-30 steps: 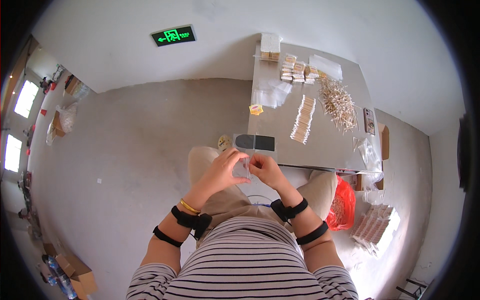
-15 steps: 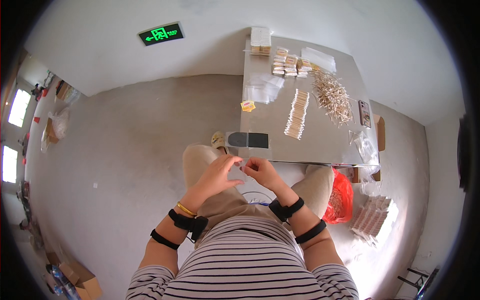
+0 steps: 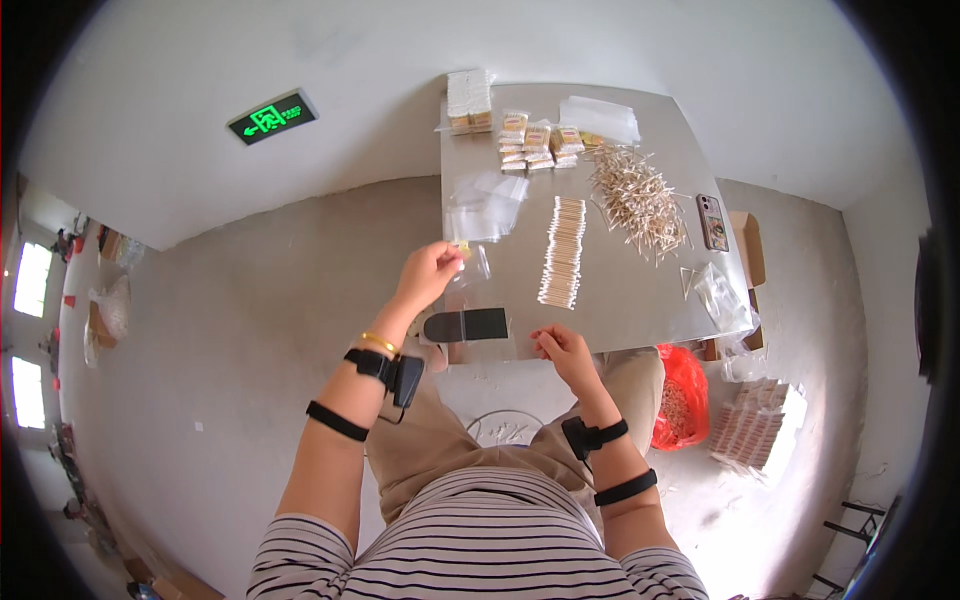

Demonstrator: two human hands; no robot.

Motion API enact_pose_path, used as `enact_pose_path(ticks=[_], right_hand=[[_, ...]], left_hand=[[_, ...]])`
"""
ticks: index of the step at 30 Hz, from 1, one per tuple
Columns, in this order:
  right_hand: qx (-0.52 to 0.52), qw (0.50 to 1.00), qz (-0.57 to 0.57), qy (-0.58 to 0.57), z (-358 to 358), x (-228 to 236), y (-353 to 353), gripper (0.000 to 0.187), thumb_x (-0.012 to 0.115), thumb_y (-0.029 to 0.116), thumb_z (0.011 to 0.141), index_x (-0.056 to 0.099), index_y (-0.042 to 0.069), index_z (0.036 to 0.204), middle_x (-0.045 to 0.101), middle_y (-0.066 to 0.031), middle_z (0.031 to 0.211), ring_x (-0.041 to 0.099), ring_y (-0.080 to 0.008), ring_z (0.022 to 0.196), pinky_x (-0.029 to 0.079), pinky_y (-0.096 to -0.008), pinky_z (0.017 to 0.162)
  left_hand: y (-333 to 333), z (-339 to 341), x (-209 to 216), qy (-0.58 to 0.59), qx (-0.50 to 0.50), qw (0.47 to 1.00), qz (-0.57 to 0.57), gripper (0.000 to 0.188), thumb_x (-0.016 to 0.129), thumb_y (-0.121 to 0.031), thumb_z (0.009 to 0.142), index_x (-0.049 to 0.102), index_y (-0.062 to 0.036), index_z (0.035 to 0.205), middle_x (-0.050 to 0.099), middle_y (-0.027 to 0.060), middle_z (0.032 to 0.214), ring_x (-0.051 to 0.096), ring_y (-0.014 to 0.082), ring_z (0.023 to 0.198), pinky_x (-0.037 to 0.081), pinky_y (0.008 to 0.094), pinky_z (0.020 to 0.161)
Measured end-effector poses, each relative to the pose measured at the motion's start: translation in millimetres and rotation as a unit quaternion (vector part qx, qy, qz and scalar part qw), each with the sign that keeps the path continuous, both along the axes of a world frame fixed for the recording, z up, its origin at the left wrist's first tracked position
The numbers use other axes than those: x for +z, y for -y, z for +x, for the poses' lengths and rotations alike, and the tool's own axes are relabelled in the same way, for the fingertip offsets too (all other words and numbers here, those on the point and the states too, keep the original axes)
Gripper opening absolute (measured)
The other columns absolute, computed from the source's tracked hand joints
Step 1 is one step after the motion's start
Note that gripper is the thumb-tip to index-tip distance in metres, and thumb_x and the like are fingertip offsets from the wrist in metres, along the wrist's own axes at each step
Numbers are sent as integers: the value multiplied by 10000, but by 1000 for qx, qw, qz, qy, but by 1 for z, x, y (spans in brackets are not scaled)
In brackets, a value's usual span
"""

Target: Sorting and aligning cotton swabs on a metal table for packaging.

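Note:
My left hand point(image 3: 433, 268) is over the left edge of the metal table, fingers pinched together. A small clear plastic bag point(image 3: 483, 263) sticks out from its fingertips. Yellow card labels point(image 3: 463, 247) lie right at those fingers, partly covered by them. My right hand point(image 3: 565, 352) hovers at the table's front edge with its fingers curled in, and nothing shows in them. Between the hands is a dark pad point(image 3: 468, 325) with one rounded end. Beyond my right hand, cotton swabs point(image 3: 563, 252) form a neat column.
A loose heap of cotton swabs point(image 3: 640, 203) and a phone point(image 3: 712, 222) lie to the right. Farther back are packed swab bags point(image 3: 537, 138), a white stack point(image 3: 469, 98) and flat clear bags point(image 3: 487, 207). A red bag point(image 3: 682, 398) stands beside my right leg.
My hands were together in front of the table edge and have parted. The left reached forward to the yellow labels; the right moved right. The view has shifted too.

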State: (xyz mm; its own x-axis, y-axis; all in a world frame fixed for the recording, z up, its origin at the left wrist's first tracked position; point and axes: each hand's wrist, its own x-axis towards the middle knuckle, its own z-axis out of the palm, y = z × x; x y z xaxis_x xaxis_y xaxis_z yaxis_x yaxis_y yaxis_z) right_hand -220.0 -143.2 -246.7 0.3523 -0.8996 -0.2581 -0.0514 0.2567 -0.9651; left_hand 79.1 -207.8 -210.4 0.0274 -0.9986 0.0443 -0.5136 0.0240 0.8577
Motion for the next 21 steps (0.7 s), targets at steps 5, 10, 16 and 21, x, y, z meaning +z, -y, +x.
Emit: enact_pose_path(ticks=[5,10,16,21], right_hand=[[-48,998,49,-12,-25,-9,8,183,561,116,991,676,-25,1003,648,-27,803,576,-84,738,481,-233,688],[-70,996,47,-30,-48,-26,14,182,567,118,986,680,-22,1009,652,-30,808,589,-95,746,488,-245,681],[-81,984,-7,-157,-52,-21,20,145,616,108,931,688,15,1016,662,-67,819,612,-140,758,501,-284,689],[-62,914,-224,-333,-30,-31,28,207,657,45,791,689,97,989,609,-78,1002,554,-316,989,470,-429,861]], left_hand=[[96,-9,-13,125,13,992,8,101,685,-138,879,712,-87,962,740,91,889,711,230,808,545,345,725],[148,-7,-37,263,20,965,-4,184,716,-156,851,707,-137,1034,721,62,972,682,236,913,497,410,860],[157,-20,-17,381,118,894,-206,461,751,-150,788,593,-158,1221,577,67,1248,511,303,1208,371,463,1005],[76,-68,-18,255,-1,942,-217,362,720,-117,785,604,-152,1127,585,71,1157,552,308,1083,408,477,899]])
